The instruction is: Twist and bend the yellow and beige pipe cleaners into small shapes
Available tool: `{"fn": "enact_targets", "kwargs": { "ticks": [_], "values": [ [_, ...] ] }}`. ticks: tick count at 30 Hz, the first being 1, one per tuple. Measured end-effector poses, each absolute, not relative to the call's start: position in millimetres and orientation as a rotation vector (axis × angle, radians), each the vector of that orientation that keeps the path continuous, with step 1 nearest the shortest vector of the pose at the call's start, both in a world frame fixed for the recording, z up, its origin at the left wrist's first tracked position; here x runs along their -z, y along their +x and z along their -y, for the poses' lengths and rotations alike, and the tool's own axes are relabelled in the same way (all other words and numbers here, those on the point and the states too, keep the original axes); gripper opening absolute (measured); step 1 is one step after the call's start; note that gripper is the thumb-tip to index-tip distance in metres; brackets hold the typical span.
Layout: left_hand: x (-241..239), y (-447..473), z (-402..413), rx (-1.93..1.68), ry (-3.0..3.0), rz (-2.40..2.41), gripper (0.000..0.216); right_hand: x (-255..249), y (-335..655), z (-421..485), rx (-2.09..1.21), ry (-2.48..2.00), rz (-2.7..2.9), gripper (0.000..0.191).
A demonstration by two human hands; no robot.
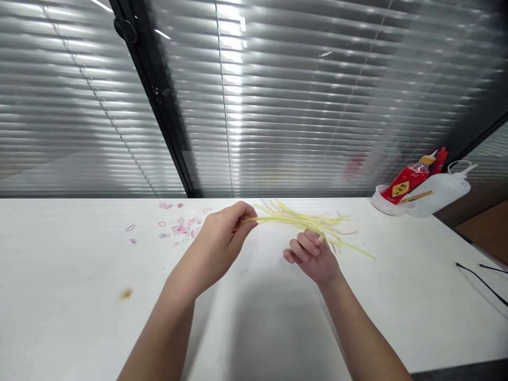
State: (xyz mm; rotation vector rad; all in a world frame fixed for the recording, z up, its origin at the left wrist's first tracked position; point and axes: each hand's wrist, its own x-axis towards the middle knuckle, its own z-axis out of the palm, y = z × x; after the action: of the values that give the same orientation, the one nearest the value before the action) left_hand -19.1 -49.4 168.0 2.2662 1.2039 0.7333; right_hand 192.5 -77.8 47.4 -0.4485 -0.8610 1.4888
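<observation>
My left hand (222,243) pinches one end of a few thin, bendable yellow strands (273,218), which look like pipe cleaners, between thumb and fingers. They stretch to the right just above the table. My right hand (311,256) is closed with its fingers curled, and a bent piece of yellow strand shows at its thumb and fingertip. Behind and beside my right hand lies a loose pile of yellow and pale strands (329,219), and one long strand sticks out to the right. The strands overlap, so I cannot tell exactly which ones each hand holds.
Small coloured rubber bands (182,227) lie scattered left of my left hand. At the back right, a red bottle (407,182) and a white squeeze bottle (442,193) lean by a clear round tub (383,203). Black cables (482,283) cross the right edge. Blinds (297,106) stand behind the white table (79,328).
</observation>
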Motion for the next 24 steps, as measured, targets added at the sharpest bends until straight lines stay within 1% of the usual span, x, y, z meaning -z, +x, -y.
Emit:
{"fn": "enact_targets", "kwargs": {
  "ticks": [6,12,19,24],
  "values": [
    [-174,-26,57,-0.754,2.243,-1.153,0.020,-43,199,79,-1.396,-0.478,0.839,0.044],
    [-182,-29,66,-0.772,2.223,-1.084,0.020,-44,198,81,-1.445,-0.373,0.835,0.038],
    [-189,-31,73,-0.715,2.185,-0.948,0.018,-49,195,82,-1.463,-0.386,0.829,0.042],
    [-191,-32,76,-0.691,2.059,-0.884,0.018,-49,194,83,-1.484,-0.380,0.794,0.040]
  ]
}}
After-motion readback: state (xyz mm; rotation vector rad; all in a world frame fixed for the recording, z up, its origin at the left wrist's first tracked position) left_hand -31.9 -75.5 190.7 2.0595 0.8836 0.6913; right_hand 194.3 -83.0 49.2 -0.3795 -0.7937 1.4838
